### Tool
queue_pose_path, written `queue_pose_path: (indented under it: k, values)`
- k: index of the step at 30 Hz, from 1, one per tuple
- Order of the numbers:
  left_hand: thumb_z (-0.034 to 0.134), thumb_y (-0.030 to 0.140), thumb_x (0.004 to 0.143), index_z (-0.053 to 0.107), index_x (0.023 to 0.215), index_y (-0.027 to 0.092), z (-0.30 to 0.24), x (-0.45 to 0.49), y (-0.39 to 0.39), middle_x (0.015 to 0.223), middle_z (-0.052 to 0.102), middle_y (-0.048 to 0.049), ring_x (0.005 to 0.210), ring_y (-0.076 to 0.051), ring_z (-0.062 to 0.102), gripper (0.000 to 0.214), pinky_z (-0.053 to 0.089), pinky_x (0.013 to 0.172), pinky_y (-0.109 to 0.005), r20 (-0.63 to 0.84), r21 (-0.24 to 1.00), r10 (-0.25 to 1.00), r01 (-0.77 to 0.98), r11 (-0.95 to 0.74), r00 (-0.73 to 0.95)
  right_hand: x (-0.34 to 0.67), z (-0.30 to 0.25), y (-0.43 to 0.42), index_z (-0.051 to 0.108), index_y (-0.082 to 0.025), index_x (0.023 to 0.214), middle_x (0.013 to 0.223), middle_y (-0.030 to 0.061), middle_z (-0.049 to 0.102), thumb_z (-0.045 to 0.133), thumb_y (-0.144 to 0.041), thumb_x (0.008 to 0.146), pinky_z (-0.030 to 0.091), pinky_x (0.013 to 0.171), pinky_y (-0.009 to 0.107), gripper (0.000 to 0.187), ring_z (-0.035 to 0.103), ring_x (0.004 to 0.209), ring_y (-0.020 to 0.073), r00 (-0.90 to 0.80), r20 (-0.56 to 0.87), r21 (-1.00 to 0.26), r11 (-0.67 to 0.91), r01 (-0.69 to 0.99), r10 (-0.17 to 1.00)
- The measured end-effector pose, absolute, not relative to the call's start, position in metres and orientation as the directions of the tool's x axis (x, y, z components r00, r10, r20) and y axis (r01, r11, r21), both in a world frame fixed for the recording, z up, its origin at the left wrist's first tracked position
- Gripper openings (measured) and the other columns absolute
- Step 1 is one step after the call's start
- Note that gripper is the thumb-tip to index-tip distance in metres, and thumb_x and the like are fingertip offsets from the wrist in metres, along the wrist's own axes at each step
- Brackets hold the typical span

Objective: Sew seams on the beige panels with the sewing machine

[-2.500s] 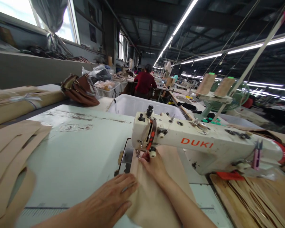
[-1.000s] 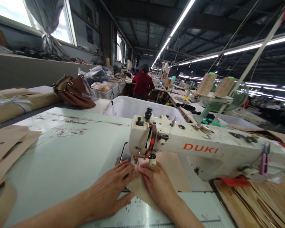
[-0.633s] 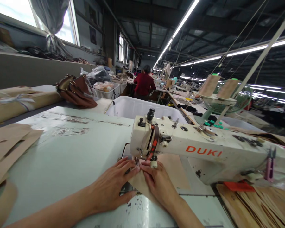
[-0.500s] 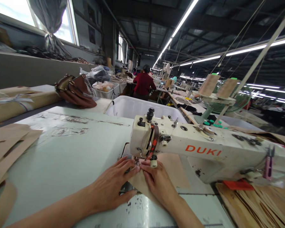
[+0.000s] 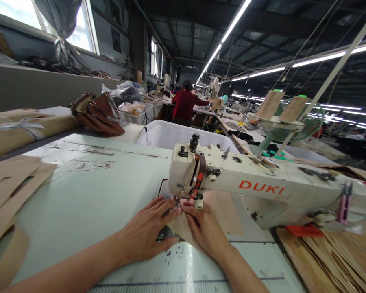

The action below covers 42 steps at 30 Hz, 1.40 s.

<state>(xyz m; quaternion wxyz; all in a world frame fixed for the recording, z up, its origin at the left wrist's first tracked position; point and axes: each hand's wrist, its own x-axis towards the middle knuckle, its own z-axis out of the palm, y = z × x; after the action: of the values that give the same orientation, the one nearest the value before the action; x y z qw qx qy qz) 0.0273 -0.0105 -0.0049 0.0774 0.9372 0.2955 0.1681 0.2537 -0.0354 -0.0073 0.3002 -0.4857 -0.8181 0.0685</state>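
Observation:
A tan flat piece of fabric or leather [image 5: 179,226] lies under the needle area of a white sewing machine [image 5: 262,187] and reaches out behind it. My left hand [image 5: 148,226] rests on the bed left of the presser foot [image 5: 177,200], fingers stretched and thumb spread apart, fingertips touching the piece's edge. On the other side, my right hand [image 5: 203,219] has thumb and index finger drawn together on the piece close to the foot. The fingertips of both hands nearly meet; the stitching point is partly hidden.
Cut tan strips [image 5: 15,195] lie at left, more strips [image 5: 332,260] on a board at right. A brown bag [image 5: 99,116] and a white bin [image 5: 183,134] stand behind the table. Thread cones [image 5: 270,106] rise at back right. A person in red [image 5: 184,103] sits ahead.
The view has tilted and shifted slightly, bringing a ruler scale into sight at the front edge. Both hands stay at the presser foot, nearly unchanged. The person ahead has stretched an arm rightward.

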Motion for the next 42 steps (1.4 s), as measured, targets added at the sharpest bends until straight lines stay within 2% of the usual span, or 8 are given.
queue_pose_path:
  k: [8, 15, 19, 22, 25, 27, 32, 42]
  values:
    - [0.062, 0.044, 0.09, 0.046, 0.143, 0.023, -0.004, 0.027, -0.009, 0.137, 0.051, -0.0104, 0.13, -0.03, 0.047, 0.059, 0.022, 0.121, -0.052, 0.276, 0.243, 0.57, 0.517, -0.821, 0.774, 0.256, -0.011, -0.034, 0.067, -0.025, 0.122, 0.127, 0.0042, 0.063, 0.052, -0.013, 0.094, 0.041, 0.108, 0.037, 0.033, 0.057, 0.118, 0.0183, -0.363, 0.402, -0.439, 0.525, 0.729, 0.841]
    - [0.058, 0.048, 0.092, 0.04, 0.148, 0.026, -0.003, 0.026, -0.007, 0.137, 0.049, -0.0089, 0.132, -0.028, 0.046, 0.063, 0.016, 0.122, -0.049, 0.245, 0.203, 0.563, 0.526, -0.826, 0.789, 0.267, 0.008, 0.006, 0.067, -0.018, 0.12, 0.116, 0.0086, 0.068, 0.045, -0.024, 0.1, 0.048, 0.097, 0.035, 0.03, 0.063, 0.107, 0.0216, -0.43, 0.265, -0.204, 0.486, 0.85, 0.863]
    - [0.056, 0.043, 0.095, 0.046, 0.145, 0.027, 0.009, 0.021, -0.01, 0.134, 0.051, -0.0074, 0.127, -0.028, 0.049, 0.053, 0.023, 0.119, -0.049, 0.239, 0.209, 0.565, 0.527, -0.824, 0.79, 0.263, 0.015, 0.015, 0.07, -0.019, 0.111, 0.111, 0.0095, 0.069, 0.052, -0.028, 0.098, 0.046, 0.1, 0.039, 0.024, 0.062, 0.109, 0.0238, -0.433, 0.242, -0.121, 0.469, 0.875, 0.868]
    - [0.05, 0.04, 0.099, 0.053, 0.139, 0.026, 0.016, 0.014, -0.011, 0.13, 0.056, -0.0074, 0.122, -0.026, 0.052, 0.042, 0.033, 0.115, -0.045, 0.243, 0.263, 0.599, 0.542, -0.798, 0.763, 0.259, 0.016, -0.01, 0.069, -0.012, 0.108, 0.11, 0.0184, 0.068, 0.053, -0.022, 0.096, 0.048, 0.097, 0.048, 0.023, 0.059, 0.113, 0.0315, -0.396, 0.237, -0.044, 0.417, 0.908, 0.887]
    - [0.051, 0.041, 0.099, 0.054, 0.138, 0.024, 0.015, 0.009, -0.01, 0.136, 0.055, -0.0077, 0.126, -0.026, 0.051, 0.044, 0.039, 0.111, -0.04, 0.243, 0.293, 0.589, 0.52, -0.802, 0.771, 0.252, 0.012, -0.041, 0.065, -0.007, 0.116, 0.119, 0.0256, 0.062, 0.052, -0.019, 0.095, 0.047, 0.095, 0.056, 0.028, 0.056, 0.116, 0.0374, -0.336, 0.27, 0.0, 0.349, 0.937, 0.902]
    - [0.056, 0.042, 0.095, 0.051, 0.141, 0.024, 0.012, 0.009, -0.008, 0.141, 0.053, -0.0074, 0.13, -0.026, 0.049, 0.05, 0.038, 0.112, -0.04, 0.238, 0.285, 0.562, 0.497, -0.82, 0.792, 0.248, 0.007, -0.055, 0.06, -0.009, 0.126, 0.129, 0.0226, 0.058, 0.052, -0.018, 0.095, 0.043, 0.103, 0.056, 0.034, 0.054, 0.121, 0.0344, -0.35, 0.282, -0.016, 0.369, 0.929, 0.894]
    - [0.061, 0.04, 0.091, 0.047, 0.143, 0.021, 0.01, 0.016, -0.009, 0.144, 0.05, -0.0112, 0.136, -0.029, 0.043, 0.057, 0.032, 0.116, -0.045, 0.214, 0.251, 0.53, 0.478, -0.842, 0.82, 0.241, -0.013, -0.061, 0.046, -0.019, 0.145, 0.15, 0.0067, 0.044, 0.039, -0.017, 0.101, 0.03, 0.117, 0.051, 0.044, 0.041, 0.138, 0.0234, -0.444, 0.272, -0.157, 0.494, 0.855, 0.854]
    - [0.062, 0.037, 0.089, 0.044, 0.143, 0.026, 0.007, 0.012, -0.013, 0.144, 0.051, -0.0087, 0.134, -0.029, 0.046, 0.058, 0.035, 0.114, -0.044, 0.29, 0.235, 0.514, 0.461, -0.856, 0.807, 0.235, -0.017, -0.064, 0.046, -0.02, 0.146, 0.152, 0.004, 0.041, 0.041, -0.019, 0.1, 0.033, 0.117, 0.051, 0.046, 0.045, 0.136, 0.0241, -0.386, 0.324, -0.161, 0.453, 0.877, 0.863]
